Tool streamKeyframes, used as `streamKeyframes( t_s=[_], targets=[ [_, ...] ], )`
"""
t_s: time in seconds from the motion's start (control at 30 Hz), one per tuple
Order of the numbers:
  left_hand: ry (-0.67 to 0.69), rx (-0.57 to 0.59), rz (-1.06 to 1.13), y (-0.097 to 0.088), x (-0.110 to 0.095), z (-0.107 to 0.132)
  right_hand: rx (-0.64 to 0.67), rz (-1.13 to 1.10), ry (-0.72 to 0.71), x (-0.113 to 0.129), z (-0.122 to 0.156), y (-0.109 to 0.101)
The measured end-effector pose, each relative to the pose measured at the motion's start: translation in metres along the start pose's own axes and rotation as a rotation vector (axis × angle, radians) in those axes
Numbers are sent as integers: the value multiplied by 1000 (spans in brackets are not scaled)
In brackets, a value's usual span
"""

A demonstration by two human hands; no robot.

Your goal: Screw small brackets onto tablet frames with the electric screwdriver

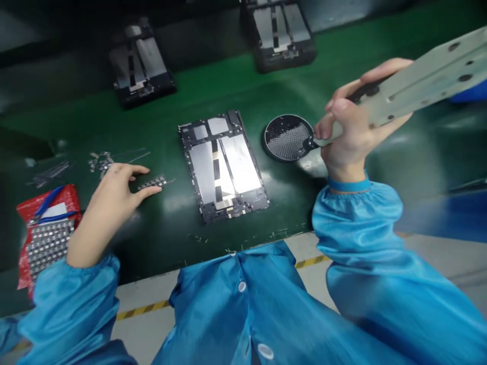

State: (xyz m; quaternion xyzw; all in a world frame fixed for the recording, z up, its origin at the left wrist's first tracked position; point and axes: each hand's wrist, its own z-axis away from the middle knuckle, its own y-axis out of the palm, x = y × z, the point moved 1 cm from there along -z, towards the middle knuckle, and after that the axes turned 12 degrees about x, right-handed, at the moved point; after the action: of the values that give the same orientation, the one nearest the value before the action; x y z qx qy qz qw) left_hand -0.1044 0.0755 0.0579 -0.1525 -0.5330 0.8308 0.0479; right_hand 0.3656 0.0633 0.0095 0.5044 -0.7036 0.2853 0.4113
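Note:
My right hand (352, 124) is closed round a pale electric screwdriver (426, 81). The tool's dark tip is at the right rim of a round black dish (265, 147) of small screws; whether it touches a screw I cannot tell. My left hand (117, 190) rests on the table with thumb and forefinger apart, around one end of a short strip of small metal parts (152, 182). Between the hands lies an opened tablet (239, 167), its silver batteries and black ribbon cable facing up. Some loose small metal pieces (101, 161) lie just beyond my left hand.
Further back on the green table (213, 91) lie an opened tablet (144, 66) at left and a stack of tablets (283, 35) at right. A red bag (70, 195) at far left bears blue-handled tweezers or pliers (49, 203) and a sheet of small metal parts (51, 243).

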Motion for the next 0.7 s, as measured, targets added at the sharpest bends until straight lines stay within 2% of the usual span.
streamKeyframes(
  t_s=[0.13, 0.3, 0.5, 0.7],
  targets=[
    [55, -8, 125, 0, 15, -8, 29, -50, -63, 4, -3, 0],
    [19, 40, 413, -4, 2, -4, 90, -47, -119, 14, -1, -2],
    [106, 48, 307, -5, -11, -8, 106, -67, -188, 13, -2, -3],
    [62, 60, 256, -8, -14, -10, 100, -85, -192, 8, -4, -2]
  ],
)
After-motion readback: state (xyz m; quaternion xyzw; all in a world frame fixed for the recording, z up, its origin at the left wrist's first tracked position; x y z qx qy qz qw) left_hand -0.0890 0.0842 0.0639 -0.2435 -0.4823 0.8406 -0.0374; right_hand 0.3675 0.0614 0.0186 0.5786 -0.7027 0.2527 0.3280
